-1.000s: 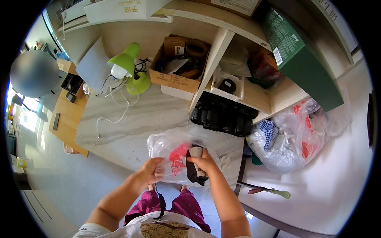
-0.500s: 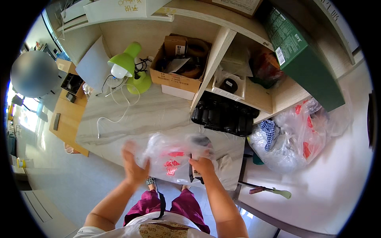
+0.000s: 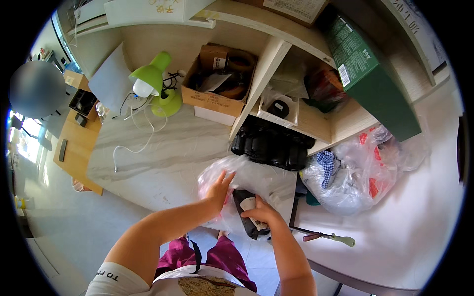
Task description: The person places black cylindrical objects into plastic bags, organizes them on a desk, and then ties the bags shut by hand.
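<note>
My right hand (image 3: pixel 262 213) grips a dark, black-wrapped package (image 3: pixel 240 198) with a pale label (image 3: pixel 248 203) on it. The package lies tilted over the front part of the marble-patterned table, in or against a clear plastic bag (image 3: pixel 256 173) with red print; which of the two I cannot tell. My left hand (image 3: pixel 217 193) is raised against the bag's left side, its fingers stretched out and apart. Crumpled plastic spreads behind both hands, up to several black wrapped bundles (image 3: pixel 271 146) below the shelf.
On the marble-patterned table (image 3: pixel 143 172) stand a green desk lamp (image 3: pixel 157 69) with a white cable and an open cardboard box (image 3: pixel 212 100). A green box (image 3: pixel 375 84) leans out from the shelf at right. Stuffed plastic bags (image 3: pixel 345 182) and a green-handled tool (image 3: pixel 340 239) lie on the white surface.
My left hand has moved right, onto the plastic bag. The bag has shifted right and back, its red print now mostly hidden. The black package shows more plainly in my right hand.
</note>
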The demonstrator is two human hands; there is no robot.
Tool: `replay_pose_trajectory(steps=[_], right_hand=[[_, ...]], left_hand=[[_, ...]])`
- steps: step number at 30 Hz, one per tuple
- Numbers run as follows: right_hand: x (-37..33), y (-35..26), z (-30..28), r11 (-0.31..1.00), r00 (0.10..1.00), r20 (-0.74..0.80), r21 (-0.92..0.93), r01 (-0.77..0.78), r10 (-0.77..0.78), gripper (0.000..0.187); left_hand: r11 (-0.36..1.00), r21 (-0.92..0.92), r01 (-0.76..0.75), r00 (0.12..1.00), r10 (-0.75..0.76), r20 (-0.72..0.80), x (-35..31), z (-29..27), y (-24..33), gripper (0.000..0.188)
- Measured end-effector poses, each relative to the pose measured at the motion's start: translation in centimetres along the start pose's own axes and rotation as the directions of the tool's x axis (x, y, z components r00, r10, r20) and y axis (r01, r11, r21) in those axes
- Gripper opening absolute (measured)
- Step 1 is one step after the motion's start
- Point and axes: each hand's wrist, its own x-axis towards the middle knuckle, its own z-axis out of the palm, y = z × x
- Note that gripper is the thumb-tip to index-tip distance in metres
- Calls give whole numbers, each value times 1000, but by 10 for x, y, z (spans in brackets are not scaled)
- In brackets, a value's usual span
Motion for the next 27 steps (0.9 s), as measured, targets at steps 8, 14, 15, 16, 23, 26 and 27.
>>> replay_pose_trajectory(steps=[8,14,15,16,23,26,27], right_hand=[[26,-37,26,759,922,-388,600,252,1,51],[25,-50,55,923,570,-745,-379,66,-347,74],[18,-54,52,818,441,-716,-569,78,-541,70],[13,-56,39,898,632,-643,-366,244,-433,63],[111,-103,-83,755,272,-952,75,652,-140,36],[134,-139,-101,954,95,-991,-67,292,-98,60],[133,-147,-102,979,76,-989,-116,167,-130,63]], left_hand=[[587,-776,228,973,-173,155,78,158,108,60],[917,-382,-111,984,156,87,-16,23,-13,66],[905,-383,-188,982,182,-51,-20,15,-29,56],[804,-578,-140,990,126,-64,-17,13,-38,46],[-5,-929,-370,762,-574,-301,-10,12,-53,19],[-58,-945,-323,728,-653,-209,-23,-2,-49,19],[68,-922,-380,624,-717,-310,-19,10,-45,19]])
